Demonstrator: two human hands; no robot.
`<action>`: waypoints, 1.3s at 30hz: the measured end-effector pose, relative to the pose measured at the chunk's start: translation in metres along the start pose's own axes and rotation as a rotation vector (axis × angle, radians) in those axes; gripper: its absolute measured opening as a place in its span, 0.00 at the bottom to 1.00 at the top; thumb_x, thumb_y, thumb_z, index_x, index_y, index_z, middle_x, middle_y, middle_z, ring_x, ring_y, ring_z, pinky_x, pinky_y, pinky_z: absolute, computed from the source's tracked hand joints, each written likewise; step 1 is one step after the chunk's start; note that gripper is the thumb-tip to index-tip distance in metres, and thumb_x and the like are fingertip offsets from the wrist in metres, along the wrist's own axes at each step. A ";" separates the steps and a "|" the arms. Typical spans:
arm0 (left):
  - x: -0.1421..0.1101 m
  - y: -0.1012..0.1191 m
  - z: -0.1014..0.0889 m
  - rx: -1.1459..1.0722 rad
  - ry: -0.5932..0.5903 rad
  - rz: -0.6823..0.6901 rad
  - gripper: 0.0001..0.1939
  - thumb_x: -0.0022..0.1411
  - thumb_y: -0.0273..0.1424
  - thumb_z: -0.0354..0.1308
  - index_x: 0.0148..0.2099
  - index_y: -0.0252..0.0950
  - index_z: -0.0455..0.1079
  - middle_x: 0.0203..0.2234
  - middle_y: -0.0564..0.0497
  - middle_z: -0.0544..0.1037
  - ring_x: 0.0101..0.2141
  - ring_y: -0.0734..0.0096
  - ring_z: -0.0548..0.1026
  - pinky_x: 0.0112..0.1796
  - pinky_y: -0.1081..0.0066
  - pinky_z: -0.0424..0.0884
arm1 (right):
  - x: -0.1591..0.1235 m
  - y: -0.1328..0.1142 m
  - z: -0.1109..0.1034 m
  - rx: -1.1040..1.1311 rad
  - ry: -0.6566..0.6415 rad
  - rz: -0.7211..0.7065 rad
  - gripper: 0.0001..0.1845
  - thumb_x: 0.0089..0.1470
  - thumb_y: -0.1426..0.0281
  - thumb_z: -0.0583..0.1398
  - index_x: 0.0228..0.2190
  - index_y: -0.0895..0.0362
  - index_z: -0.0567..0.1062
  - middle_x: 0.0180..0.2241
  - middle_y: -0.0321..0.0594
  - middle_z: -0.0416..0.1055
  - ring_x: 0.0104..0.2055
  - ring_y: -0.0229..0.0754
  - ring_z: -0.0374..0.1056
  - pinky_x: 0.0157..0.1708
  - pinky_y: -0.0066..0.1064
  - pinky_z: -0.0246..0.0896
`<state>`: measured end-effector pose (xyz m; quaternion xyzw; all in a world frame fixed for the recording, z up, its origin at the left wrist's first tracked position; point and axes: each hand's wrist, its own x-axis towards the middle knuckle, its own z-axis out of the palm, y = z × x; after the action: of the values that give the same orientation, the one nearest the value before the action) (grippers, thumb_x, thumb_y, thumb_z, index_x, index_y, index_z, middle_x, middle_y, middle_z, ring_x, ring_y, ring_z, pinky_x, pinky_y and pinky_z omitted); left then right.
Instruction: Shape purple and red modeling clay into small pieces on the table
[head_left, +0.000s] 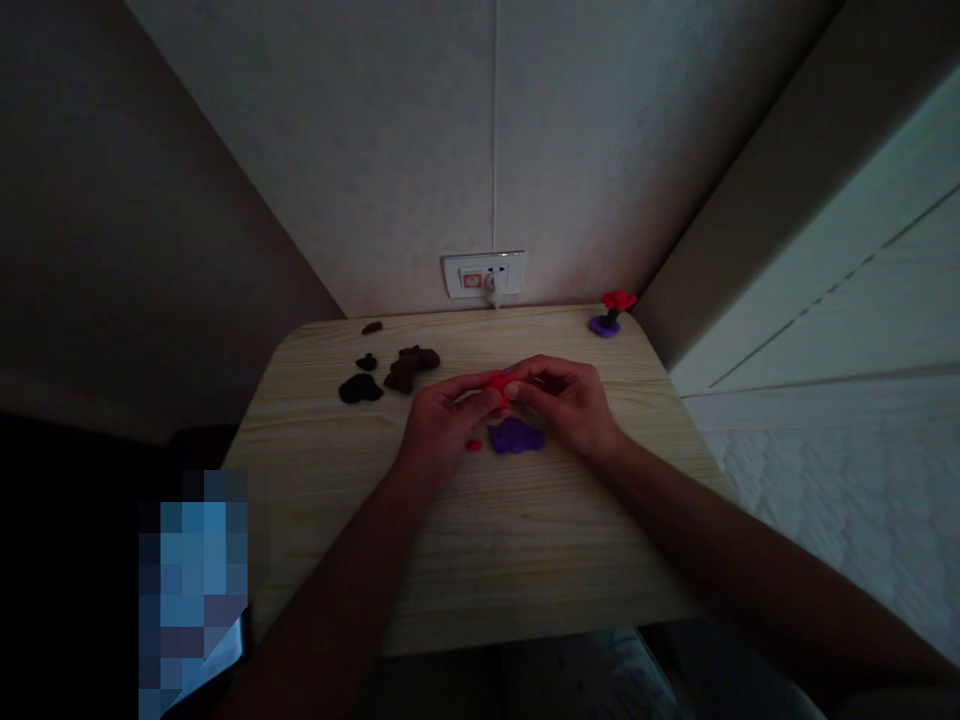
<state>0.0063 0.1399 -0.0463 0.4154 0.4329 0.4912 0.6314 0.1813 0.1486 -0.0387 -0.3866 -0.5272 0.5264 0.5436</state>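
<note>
Between the fingertips of both hands is a lump of red modelling clay [501, 384], partly covered by the thumbs. My left hand [442, 420] pinches it from the left, and my right hand [566, 400] grips it from the right. Just below lies a flattened lump of purple clay [517, 436] on the table. A small red clay bit [474, 445] rests beside the left hand. At the back right corner stands a clay flower [613, 312] with red petals, a dark stem and a purple base.
On the wooden table [525, 550], brown clay [409, 368] and black clay [361, 389] lie left of my hands, with a small black piece [366, 362] and a small brown piece [372, 327] behind. A wall socket [484, 275] holds a plug. A pixelated bright screen [195, 570] is at lower left.
</note>
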 end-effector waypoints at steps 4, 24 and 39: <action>-0.001 0.001 0.001 -0.067 -0.013 -0.017 0.17 0.50 0.37 0.76 0.43 0.38 0.83 0.32 0.47 0.86 0.30 0.68 0.83 0.26 0.74 0.77 | -0.001 -0.001 0.000 -0.122 0.046 -0.091 0.12 0.47 0.57 0.75 0.29 0.53 0.86 0.31 0.39 0.77 0.34 0.40 0.72 0.36 0.34 0.69; -0.005 0.007 0.008 -0.117 0.050 0.020 0.17 0.50 0.34 0.75 0.43 0.37 0.84 0.34 0.46 0.87 0.32 0.67 0.84 0.36 0.69 0.82 | -0.017 -0.005 0.007 -0.764 0.028 -0.515 0.12 0.61 0.64 0.66 0.45 0.53 0.82 0.39 0.45 0.78 0.41 0.45 0.75 0.41 0.37 0.73; -0.011 0.012 0.002 0.235 -0.065 0.124 0.28 0.60 0.39 0.68 0.61 0.37 0.75 0.25 0.52 0.83 0.22 0.74 0.76 0.22 0.76 0.72 | -0.011 -0.003 0.006 -0.948 -0.162 -0.591 0.08 0.64 0.69 0.59 0.37 0.61 0.78 0.35 0.49 0.77 0.37 0.46 0.72 0.38 0.36 0.70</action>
<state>0.0035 0.1309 -0.0326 0.5282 0.4403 0.4614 0.5606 0.1771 0.1363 -0.0372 -0.3828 -0.8319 0.0856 0.3926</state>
